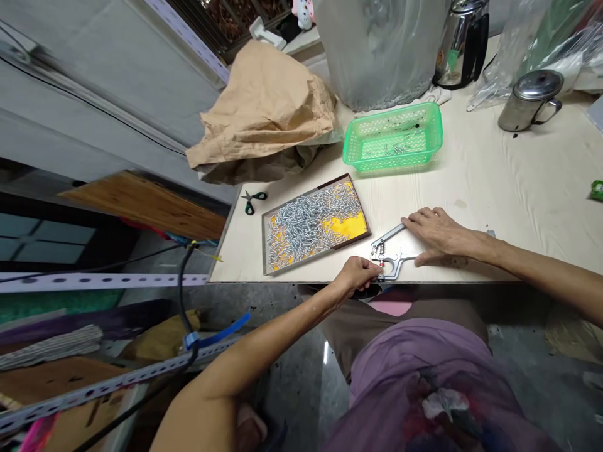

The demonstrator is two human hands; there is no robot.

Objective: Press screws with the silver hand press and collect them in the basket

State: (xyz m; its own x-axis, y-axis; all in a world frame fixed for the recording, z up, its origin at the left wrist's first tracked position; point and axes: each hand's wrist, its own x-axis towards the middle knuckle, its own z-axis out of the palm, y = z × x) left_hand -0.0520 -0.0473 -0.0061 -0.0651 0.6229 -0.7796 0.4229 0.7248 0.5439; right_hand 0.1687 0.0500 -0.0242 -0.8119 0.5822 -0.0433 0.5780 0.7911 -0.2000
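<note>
A pair of silver snap-fastener pliers [394, 260] lies on its side at the table's front edge, its handles spread apart. My right hand [436, 233] is on the handles, with fingers over the upper one and the thumb by the lower one. At the jaw end, my left hand [358, 274] is closed in a pinch beside a small red part; whatever is between its fingertips is too small to make out. Left of the pliers is a shallow tray [315, 259] with a yellow bottom, holding a great many small silvery metal pieces.
Behind the tray stands a green plastic basket [393, 161] with a few small metal pieces. Small scissors [254, 201] lie left of the tray. Crumpled brown paper [268, 107], a large plastic-wrapped container [384, 53], a kettle [461, 47] and a metal cup [532, 100] stand farther back.
</note>
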